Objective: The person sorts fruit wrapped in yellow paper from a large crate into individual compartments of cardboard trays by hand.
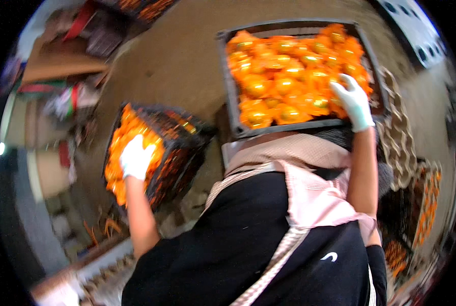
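Note:
My left hand (136,158), in a white glove, lies on orange fruit in orange netting (117,153) that fills a dark crate (179,155) at the left. Its thumb stands apart from the fingers; motion blurs them slightly. My right hand (357,104), gloved in white too, reaches over the right side of a black crate (299,127) in front of me. The thumb and a finger are apart and touch netted orange fruit (286,76); the other fingertips are hard to see. Neither hand shows a clear grip on any fruit.
Brown wavy trays (398,137) are stacked right of the front crate. More crates with orange contents (426,204) stand at the lower right. Cardboard (60,64) and mixed goods are at the far left, and a white panel with dark holes (414,30) is at the upper right.

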Motion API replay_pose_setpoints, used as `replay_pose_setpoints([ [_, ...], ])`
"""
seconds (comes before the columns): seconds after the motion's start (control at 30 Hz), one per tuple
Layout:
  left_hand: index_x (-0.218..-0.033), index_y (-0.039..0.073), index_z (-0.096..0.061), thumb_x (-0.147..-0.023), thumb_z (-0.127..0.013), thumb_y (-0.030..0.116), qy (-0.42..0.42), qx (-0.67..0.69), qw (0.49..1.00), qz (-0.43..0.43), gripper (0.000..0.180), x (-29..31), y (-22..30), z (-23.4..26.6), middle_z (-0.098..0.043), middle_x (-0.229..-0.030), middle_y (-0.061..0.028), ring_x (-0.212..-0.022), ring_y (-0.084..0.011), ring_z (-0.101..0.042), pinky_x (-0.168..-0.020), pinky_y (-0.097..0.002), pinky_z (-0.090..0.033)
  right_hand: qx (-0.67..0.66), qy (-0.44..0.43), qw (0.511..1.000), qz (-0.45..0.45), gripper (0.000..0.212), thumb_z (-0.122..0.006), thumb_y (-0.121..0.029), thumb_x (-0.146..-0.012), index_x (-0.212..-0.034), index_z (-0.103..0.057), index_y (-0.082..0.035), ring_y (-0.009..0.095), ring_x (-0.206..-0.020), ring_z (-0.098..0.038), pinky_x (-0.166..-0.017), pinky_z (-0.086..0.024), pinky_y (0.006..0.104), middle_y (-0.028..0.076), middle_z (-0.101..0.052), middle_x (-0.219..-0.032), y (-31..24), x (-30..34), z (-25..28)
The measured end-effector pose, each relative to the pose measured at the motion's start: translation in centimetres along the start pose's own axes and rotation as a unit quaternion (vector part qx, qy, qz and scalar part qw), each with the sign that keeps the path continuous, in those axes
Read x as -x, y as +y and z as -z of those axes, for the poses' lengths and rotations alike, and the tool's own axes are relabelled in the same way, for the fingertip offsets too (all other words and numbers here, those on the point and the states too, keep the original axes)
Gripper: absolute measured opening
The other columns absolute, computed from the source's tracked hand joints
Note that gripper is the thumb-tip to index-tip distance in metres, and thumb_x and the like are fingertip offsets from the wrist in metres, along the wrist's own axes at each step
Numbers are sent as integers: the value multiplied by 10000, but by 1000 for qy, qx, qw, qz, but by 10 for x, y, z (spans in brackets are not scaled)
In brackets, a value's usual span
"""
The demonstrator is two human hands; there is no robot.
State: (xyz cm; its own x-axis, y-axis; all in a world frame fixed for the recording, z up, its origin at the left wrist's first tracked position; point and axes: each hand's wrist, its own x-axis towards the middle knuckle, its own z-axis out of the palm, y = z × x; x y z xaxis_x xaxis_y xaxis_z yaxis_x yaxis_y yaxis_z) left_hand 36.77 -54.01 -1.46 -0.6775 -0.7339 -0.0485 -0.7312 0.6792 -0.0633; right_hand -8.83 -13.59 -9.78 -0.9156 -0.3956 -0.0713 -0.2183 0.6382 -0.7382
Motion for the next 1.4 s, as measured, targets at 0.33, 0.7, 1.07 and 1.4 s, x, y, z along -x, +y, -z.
replay_pose_setpoints([
  [0.33, -1476, 4, -349, -684, -851, 353, 33, 163, 876, -452, 1000, -103, 261, 13, -426, -1460, -228, -1339, -386, -441, -1123, -428, -373, 178, -156, 969, 76, 1157, -822, -375, -597, -1547, -194, -169, 474, -1199, -538, -1006, -474, 435, 349, -303, -1468, -30, 28, 40],
  [0.7, -1568, 102, -73, -640, -814, 390, -185, 134, 906, -357, 1221, -170, 346, -21, -279, -1515, -269, -1320, -431, -425, -1037, -519, -408, -16, -128, 990, 52, 1099, -757, -178, -634, -1554, -162, -87, 419, -1362, -366, -1109, -350, 400, 314, -302, -1487, -17, -17, 12],
  [1.07, -1556, 88, 109, -551, -884, 561, -322, 200, 878, -291, 1490, -148, 351, -24, 57, -1548, -396, -1461, -507, -116, -1182, -483, -239, -251, -252, 933, -44, 1159, -833, -372, -705, -1563, -139, -18, 284, -1498, -151, -1204, -151, 348, 223, -181, -1601, -24, -41, 17],
  [1.4, -1554, 88, 9, -577, -897, 476, -305, 336, 849, -271, 1389, -135, 357, -25, -155, -1528, -310, -1429, -472, -215, -1172, -485, -270, -200, -229, 953, 16, 1120, -846, -419, -720, -1557, -191, -63, 269, -1388, -380, -1131, -326, 344, 212, -364, -1511, -42, -44, -27],
])
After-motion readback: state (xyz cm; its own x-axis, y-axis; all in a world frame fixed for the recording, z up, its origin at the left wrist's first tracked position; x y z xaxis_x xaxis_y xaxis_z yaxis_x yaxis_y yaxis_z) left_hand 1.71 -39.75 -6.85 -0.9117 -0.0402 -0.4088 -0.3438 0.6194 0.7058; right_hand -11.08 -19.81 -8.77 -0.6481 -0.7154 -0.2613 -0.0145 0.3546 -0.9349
